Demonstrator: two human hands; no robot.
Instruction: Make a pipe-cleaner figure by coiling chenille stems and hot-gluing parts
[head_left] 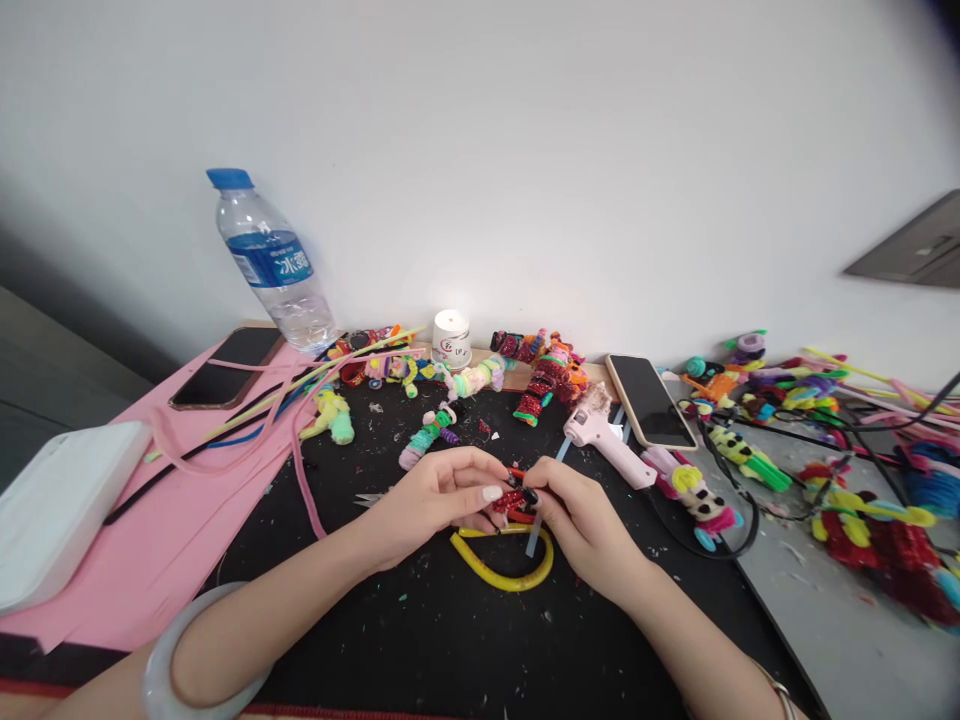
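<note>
Between my hands, above the black mat (360,620), is a small red glittery pipe-cleaner piece (511,502) with dark parts. My left hand (457,490) pinches it from the left, thumb stretched along it. The fingers of my right hand (574,510) close on its right end, partly hiding it. Just beneath lies a yellow curved tube-like loop (514,583). A translucent glue stick (534,538) shows beside my right hand. Scissors (369,499), mostly hidden, lie behind my left wrist.
A pink glue gun (609,440) and a phone (651,400) lie at right. Several pipe-cleaner figures (551,372) line the back, near a white paper cup (451,340). A water bottle (274,265), another phone (229,368) and a white box (71,505) are at left.
</note>
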